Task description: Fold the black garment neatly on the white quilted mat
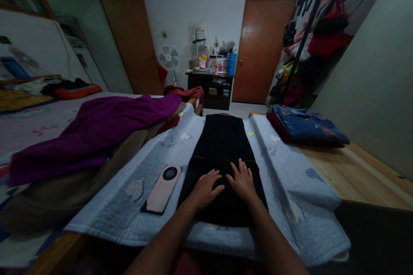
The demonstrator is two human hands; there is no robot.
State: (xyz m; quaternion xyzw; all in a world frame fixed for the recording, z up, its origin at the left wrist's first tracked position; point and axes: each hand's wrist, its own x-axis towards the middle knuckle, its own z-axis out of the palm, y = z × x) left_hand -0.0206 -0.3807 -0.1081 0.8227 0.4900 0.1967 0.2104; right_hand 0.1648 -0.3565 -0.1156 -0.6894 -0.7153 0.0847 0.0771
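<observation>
A black garment [224,146] lies flat and long on a light blue-grey quilted cover [284,172]; its exact kind I cannot tell. My left hand [206,188] rests on its lower half, palm down, fingers stretched out. Just to the right, my right hand [241,179] lies flat on the same cloth with its fingers spread. Neither hand grips anything. To the left of the garment is a pink phone [163,189], back up, with a round dark camera patch.
Folded clothes [306,124] are stacked at right on a wooden surface [361,172]. A purple cloth [97,129] and a brown blanket [129,150] lie on the bed at left. Farther back stand a fan [169,58], a dark cabinet [209,94] and a brown door [261,47].
</observation>
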